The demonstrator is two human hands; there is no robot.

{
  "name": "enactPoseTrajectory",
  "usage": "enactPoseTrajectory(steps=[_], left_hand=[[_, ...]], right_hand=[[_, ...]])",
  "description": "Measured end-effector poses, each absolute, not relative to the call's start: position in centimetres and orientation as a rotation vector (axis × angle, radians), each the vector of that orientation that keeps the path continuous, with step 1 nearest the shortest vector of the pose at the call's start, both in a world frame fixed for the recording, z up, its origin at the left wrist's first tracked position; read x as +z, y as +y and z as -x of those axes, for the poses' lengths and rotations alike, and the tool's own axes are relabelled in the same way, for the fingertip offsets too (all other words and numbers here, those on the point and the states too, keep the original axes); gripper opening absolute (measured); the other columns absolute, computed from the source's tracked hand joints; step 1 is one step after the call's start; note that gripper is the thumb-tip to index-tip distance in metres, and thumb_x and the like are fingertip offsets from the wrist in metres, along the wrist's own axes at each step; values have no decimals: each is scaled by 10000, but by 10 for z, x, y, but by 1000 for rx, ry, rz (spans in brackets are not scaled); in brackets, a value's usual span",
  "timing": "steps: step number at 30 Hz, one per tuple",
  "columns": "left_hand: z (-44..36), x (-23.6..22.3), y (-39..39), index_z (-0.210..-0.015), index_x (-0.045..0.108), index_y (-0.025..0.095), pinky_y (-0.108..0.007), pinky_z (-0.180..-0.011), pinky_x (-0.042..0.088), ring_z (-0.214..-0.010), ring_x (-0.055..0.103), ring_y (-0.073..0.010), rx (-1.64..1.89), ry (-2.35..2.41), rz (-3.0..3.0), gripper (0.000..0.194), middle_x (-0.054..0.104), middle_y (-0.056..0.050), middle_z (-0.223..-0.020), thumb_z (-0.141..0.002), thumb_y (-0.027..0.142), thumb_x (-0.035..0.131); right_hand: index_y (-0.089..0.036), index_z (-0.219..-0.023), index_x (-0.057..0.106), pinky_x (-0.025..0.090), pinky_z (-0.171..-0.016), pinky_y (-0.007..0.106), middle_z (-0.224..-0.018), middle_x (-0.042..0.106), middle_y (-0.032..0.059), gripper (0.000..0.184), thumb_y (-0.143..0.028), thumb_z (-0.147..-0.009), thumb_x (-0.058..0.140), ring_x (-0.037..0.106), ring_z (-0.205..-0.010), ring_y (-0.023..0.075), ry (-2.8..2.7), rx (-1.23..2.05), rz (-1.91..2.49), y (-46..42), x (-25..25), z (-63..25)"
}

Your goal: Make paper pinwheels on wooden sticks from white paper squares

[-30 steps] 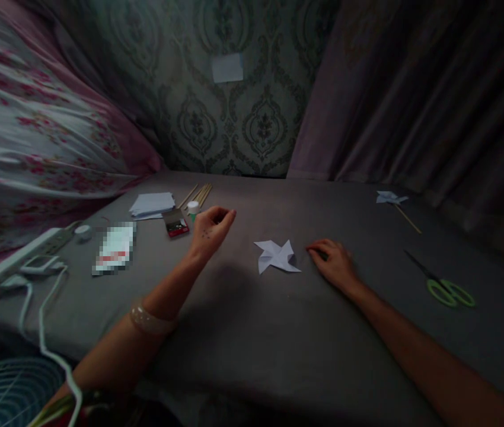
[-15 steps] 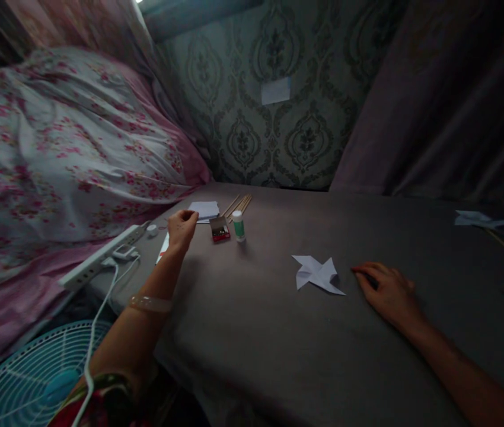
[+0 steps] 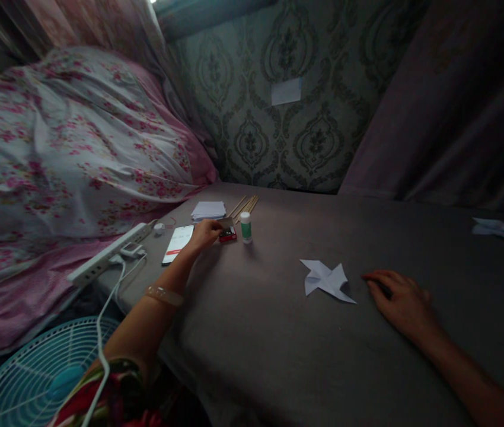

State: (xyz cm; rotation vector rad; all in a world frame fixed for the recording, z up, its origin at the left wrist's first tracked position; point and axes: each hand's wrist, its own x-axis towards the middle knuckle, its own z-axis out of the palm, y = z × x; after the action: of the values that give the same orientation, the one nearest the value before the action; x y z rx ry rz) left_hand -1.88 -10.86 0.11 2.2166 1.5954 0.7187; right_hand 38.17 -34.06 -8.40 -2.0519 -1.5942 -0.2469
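Note:
My left hand (image 3: 205, 235) reaches to a small open red box (image 3: 227, 235) with small dark and shiny bits inside. Its fingertips are pinched together at the box's left side; what they hold, if anything, is too small to make out. A white folded paper pinwheel (image 3: 327, 280) lies flat to the right. Beside it my right hand (image 3: 401, 299) rests on the grey cloth, apart from the paper. Thumb and index finger come together there, and whatever is between them cannot be made out.
A glue stick (image 3: 246, 228) with a white cap stands right of the box. Behind are thin wooden sticks (image 3: 247, 206) and stacked white paper (image 3: 208, 210). A phone (image 3: 178, 244), a power strip (image 3: 105, 255) and a fan (image 3: 58, 373) are left. Another pinwheel (image 3: 498, 228) lies far right.
My left hand has come down and to the right, from beside the paper stack to the red box, uncovering the phone. The view has shifted slightly; my right hand keeps its place by the pinwheel.

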Motion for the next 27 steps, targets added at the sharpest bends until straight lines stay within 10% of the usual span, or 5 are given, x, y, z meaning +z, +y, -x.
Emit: enactPoseTrajectory(steps=[27], left_hand=[[-5, 0, -99, -596, 685, 165, -281, -656, 384, -694, 600, -213, 556, 1691, -2281, 105, 660, -70, -643, -633, 135, 592]], right_hand=[[-224, -891, 698, 448, -825, 441, -1000, 667, 74, 328, -350, -843, 399, 588, -912, 259, -1640, -251, 1960, -338, -89, -386]])
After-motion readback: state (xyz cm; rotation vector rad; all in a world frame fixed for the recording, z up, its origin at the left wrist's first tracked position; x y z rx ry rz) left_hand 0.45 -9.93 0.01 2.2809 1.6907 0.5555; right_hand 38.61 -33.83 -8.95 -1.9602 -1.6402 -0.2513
